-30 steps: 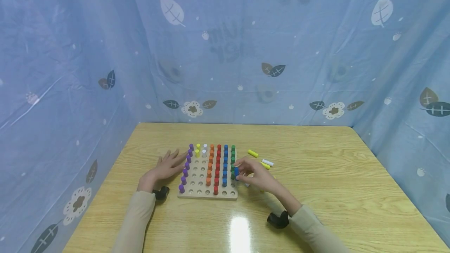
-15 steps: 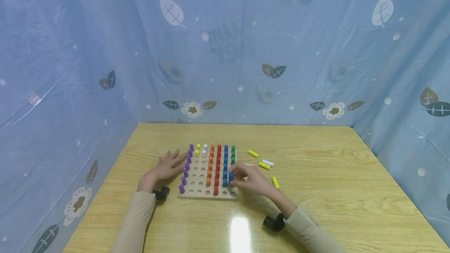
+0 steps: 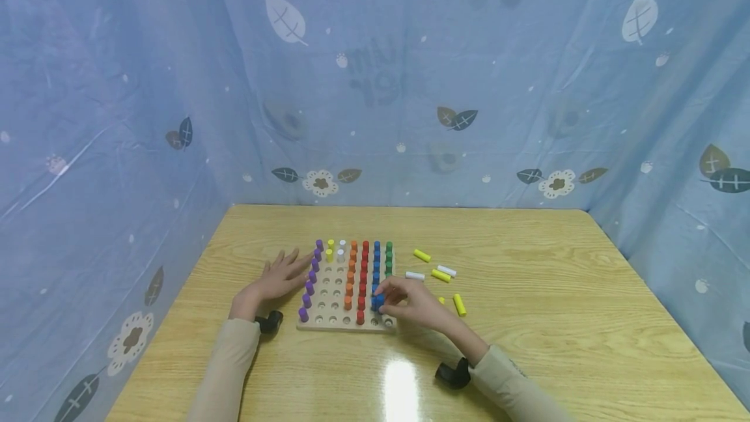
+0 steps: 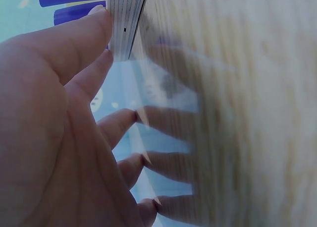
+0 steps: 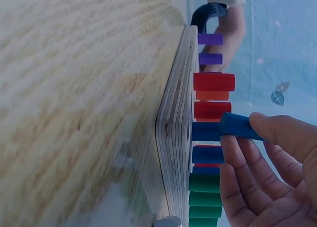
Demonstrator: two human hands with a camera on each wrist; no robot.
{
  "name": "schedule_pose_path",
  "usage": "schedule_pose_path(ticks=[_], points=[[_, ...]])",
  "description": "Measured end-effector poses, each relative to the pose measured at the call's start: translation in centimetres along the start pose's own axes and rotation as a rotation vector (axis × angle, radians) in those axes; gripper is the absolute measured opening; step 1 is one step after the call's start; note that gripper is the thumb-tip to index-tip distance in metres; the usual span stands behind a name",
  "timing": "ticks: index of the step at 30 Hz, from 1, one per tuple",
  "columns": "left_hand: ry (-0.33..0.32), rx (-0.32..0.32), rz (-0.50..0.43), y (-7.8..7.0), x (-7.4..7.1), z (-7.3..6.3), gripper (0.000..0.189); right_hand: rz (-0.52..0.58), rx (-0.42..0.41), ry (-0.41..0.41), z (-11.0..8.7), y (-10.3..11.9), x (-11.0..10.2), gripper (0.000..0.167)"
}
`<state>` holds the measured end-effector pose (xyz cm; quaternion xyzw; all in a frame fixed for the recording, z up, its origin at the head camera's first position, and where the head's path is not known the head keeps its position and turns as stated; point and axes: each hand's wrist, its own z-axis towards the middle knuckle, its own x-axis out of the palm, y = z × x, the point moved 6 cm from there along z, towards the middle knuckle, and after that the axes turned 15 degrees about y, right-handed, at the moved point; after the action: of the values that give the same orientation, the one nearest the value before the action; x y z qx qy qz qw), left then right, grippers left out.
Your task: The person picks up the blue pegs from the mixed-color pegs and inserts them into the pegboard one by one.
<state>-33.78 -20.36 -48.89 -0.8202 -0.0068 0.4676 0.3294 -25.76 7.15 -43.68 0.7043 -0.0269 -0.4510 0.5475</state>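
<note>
A pegboard (image 3: 346,326) of pale wood lies on the table, with columns of purple, yellow, white, orange, red, blue and green pegs. My right hand (image 3: 413,305) pinches a blue peg (image 5: 240,126) between thumb and fingers above the board's right front part. In the right wrist view this peg is tilted, its end close to a standing blue peg (image 5: 205,131); whether they touch I cannot tell. My left hand (image 3: 280,277) lies with fingers spread at the board's left side. Its thumb and index finger touch the board's edge (image 4: 126,26), and the other fingertips rest on the table.
Loose yellow pegs (image 3: 459,305) and white pegs (image 3: 415,276) lie on the table (image 3: 527,279) to the board's right. Bare holes (image 3: 321,305) show in the board's yellow and white columns. Blue patterned cloth (image 3: 398,83) hangs behind and at both sides.
My right hand has moved left and a little toward the front with the blue peg, from the green column to the front of the blue column. My left hand has stayed put.
</note>
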Motion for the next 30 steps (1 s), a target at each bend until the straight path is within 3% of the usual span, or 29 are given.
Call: schedule_pose_path(ticks=[6, 16, 25, 30], points=[[0.0, 0.002, 0.007, -0.1, -0.1, -0.1, 0.061, 0.03, -0.003, 0.007, -0.2, 1.6, 0.1, 0.022], [-0.004, 0.015, 0.015, -0.6, -0.3, -0.3, 0.059, 0.036, -0.029, 0.009, 0.2, -0.5, 0.8, 0.019], [-0.006, 0.0, 0.011, -0.6, -0.2, -0.5, 0.06, 0.021, 0.006, 0.044, 0.1, 1.3, 1.2, 0.019], [-0.008, 0.005, 0.008, -0.5, -0.1, -0.5, 0.06, -0.004, 0.008, 0.039, 0.1, 0.5, 1.5, 0.018]])
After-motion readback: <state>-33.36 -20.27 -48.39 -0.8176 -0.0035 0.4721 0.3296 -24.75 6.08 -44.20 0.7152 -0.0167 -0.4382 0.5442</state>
